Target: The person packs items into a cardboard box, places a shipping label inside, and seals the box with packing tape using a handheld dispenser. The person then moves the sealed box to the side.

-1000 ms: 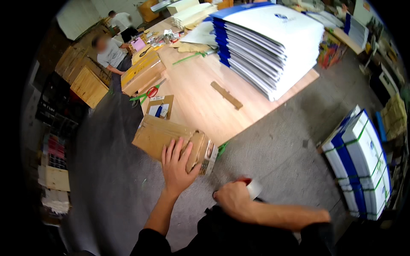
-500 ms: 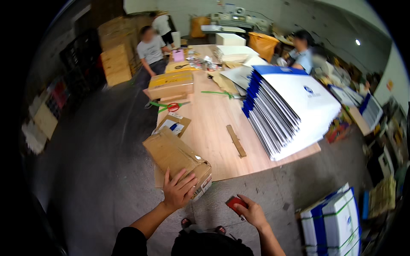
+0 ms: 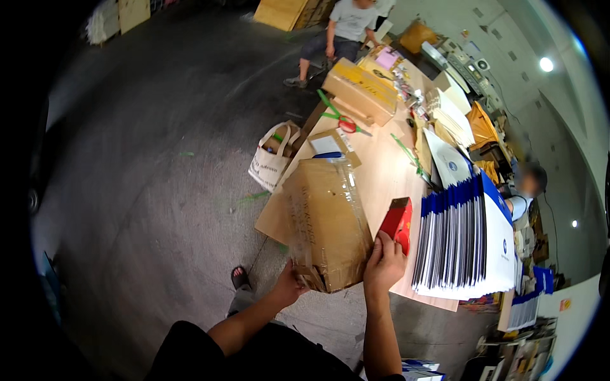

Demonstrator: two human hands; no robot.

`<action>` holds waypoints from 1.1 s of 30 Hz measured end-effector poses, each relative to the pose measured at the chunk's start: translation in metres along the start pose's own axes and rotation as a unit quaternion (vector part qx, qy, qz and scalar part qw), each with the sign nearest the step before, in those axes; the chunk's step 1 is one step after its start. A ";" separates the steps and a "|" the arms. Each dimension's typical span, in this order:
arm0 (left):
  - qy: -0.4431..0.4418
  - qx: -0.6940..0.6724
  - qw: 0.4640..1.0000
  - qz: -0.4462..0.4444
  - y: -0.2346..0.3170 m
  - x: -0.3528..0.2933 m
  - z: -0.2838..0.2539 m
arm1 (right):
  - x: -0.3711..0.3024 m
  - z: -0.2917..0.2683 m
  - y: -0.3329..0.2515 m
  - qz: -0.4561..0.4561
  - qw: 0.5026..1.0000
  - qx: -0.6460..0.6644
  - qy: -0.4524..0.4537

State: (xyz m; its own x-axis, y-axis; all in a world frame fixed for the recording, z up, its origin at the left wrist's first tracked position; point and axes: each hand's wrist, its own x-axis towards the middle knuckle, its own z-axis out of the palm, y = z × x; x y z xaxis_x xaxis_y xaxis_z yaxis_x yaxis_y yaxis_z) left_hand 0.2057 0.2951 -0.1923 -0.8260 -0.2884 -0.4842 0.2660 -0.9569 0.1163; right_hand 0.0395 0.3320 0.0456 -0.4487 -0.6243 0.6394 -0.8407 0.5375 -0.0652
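A: Begin with the grip, please.

B: The fingers [image 3: 301,284] of the left hand [image 3: 290,287] are closed on the lower left corner of a brown cardboard carton [image 3: 327,222]. The right hand [image 3: 385,265] grips a red object [image 3: 398,223] with a dark end, at the carton's right edge.

A: Where is the carton exactly?

B: At the near end of a pale wooden counter [image 3: 384,165], its lower end jutting past the edge towards the wearer. Clear tape covers its top. I cannot tell whether it rests there or is lifted.

A: And around it?

B: Just beyond lies a flat cardboard piece [image 3: 347,145], then red-handled scissors [image 3: 347,124] and a larger taped box [image 3: 361,93]. To the right stands a tall stack of white-and-blue folders [image 3: 459,244]. Left of the counter is a cream tote bag [image 3: 269,167]. A person in a grey T-shirt [image 3: 353,24] sits farther off.
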 end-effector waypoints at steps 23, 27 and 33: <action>0.235 0.107 0.955 0.149 0.094 -0.079 -0.005 | -0.161 -0.057 0.048 0.283 0.909 0.223 -0.210; 0.134 -0.008 0.987 0.092 0.058 -0.052 -0.005 | -0.139 -0.086 0.062 0.312 0.886 0.185 -0.290; 0.124 0.066 0.981 0.133 0.091 -0.047 0.008 | -0.115 -0.085 0.094 0.340 0.873 0.208 -0.282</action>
State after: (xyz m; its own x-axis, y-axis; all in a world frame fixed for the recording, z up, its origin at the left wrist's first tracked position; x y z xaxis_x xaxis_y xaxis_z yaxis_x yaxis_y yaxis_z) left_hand 0.2647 0.2209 -0.1524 -0.5858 -0.5276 -0.6152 0.3754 -0.8494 0.3710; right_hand 0.0379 0.5028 0.0313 -0.8657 -0.4844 -0.1264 -0.3067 0.7127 -0.6309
